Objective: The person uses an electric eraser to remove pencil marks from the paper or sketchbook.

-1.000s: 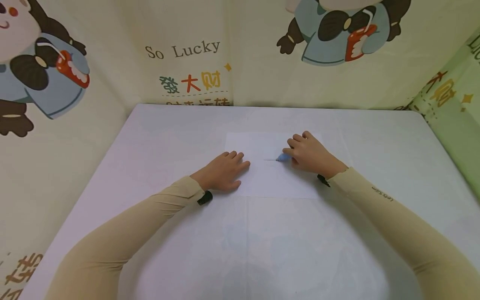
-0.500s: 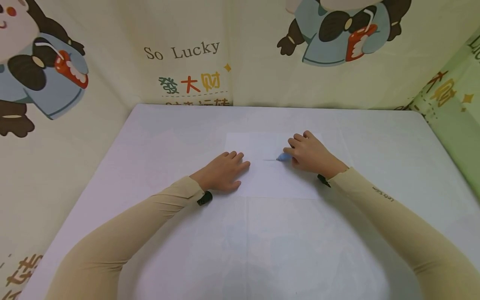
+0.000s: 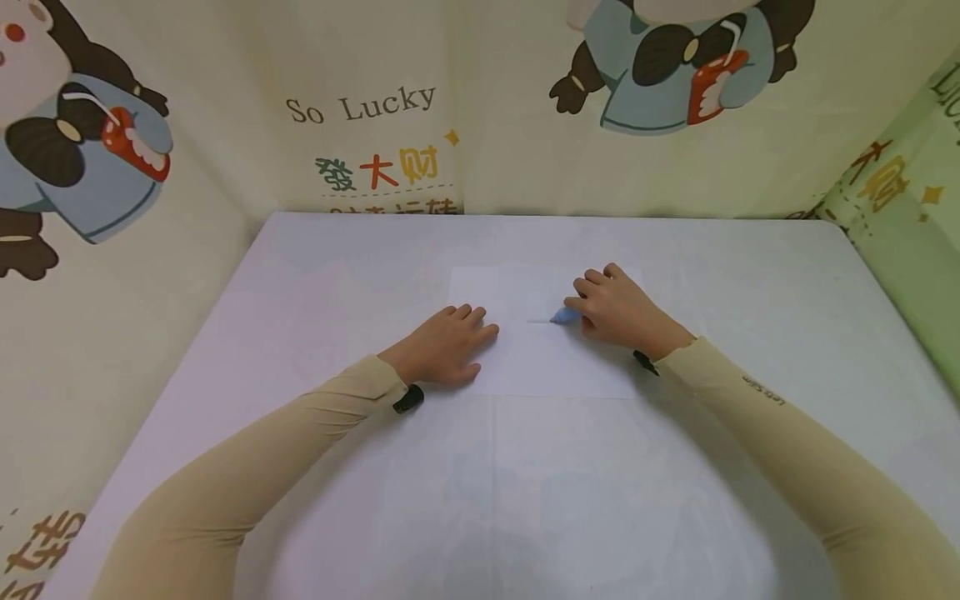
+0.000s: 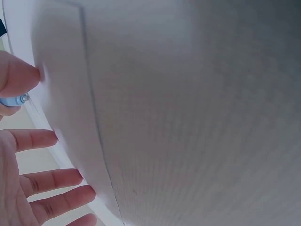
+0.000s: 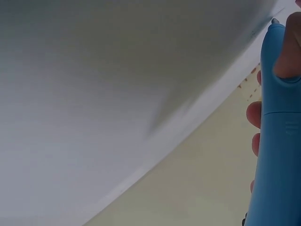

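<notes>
The right hand (image 3: 618,311) pinches a light-blue plastic pen (image 3: 564,316), tip on a white paper sheet (image 3: 540,358); the left hand's (image 3: 446,346) grip lies flat, fingers straight, pressing the sheet.

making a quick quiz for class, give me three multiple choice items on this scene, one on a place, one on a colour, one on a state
1. Where does the left hand rest?
A. on the sheet's left edge
B. on the curtain
C. on the other sleeve

2. What colour is the pen?
A. red
B. blue
C. black

3. How is the right hand?
A. flat and open
B. lifted off the table
C. gripping the pen

Key: 1 A, its straight fingers lie flat on the paper sheet; 2 B, the barrel is plainly blue; 3 C, its fingers curl round the pen, whose tip is at the sheet.
</notes>
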Tool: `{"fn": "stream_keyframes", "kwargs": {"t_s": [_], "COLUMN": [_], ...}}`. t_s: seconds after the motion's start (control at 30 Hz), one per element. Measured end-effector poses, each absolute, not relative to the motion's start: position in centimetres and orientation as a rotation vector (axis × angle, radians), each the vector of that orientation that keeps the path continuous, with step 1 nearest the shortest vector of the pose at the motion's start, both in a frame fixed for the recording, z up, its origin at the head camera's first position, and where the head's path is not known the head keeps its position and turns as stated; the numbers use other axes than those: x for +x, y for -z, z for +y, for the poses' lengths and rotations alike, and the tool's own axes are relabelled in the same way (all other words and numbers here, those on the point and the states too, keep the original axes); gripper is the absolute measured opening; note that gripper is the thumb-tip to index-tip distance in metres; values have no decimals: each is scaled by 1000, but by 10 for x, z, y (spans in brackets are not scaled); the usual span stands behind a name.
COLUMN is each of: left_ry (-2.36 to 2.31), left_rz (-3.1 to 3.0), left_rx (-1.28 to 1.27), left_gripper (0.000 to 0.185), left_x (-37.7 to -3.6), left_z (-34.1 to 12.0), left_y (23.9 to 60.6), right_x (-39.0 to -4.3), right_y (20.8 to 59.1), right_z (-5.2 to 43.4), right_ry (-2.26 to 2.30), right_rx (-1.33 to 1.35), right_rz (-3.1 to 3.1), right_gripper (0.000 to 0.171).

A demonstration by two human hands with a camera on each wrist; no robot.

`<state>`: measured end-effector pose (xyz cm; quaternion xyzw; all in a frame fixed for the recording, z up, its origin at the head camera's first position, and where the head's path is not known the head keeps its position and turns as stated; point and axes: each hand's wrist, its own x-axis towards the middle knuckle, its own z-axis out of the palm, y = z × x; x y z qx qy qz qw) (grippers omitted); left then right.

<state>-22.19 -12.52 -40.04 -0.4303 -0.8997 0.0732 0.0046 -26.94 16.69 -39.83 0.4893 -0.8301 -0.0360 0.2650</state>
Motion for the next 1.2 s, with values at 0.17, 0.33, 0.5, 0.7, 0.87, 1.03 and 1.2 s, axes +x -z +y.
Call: {"fn": "stream_keyframes", "kwargs": {"t_s": [0.17,0.33,0.5,0.7,0.87,1.03,1.2], "left_ry": [-232,-229,-229,-199,-178,-193,-200], "left_rz": [-2849,-2865,-2816,-2835,-2866,-2869,-2857], "left_rx": [-1331,-1339,-1352,-1348,-1343,-1343,-1346], "left_gripper": [46,48,46,46,46,46,46], "left_x": [-220,-220,-220,-220,-218,-218,-218], "left_z": [-124,-125,-126,-126,-124,-124,-123], "left_y": [399,402,402,400,397,397,399], "right_x": [-269,-268,-269,-269,-269,-268,-267], "right_y": [399,403,403,402,402,403,403], "right_z": [167,168,169,169,169,169,170], "right_ry": [91,100,97,83,72,58,62], "right_rx": [1322,1320,1308,1320,1329,1324,1323], "right_rz": [-2238,-2255,-2264,-2245,-2233,-2202,-2191], "right_gripper": [16,17,17,19,19,18,17]}}
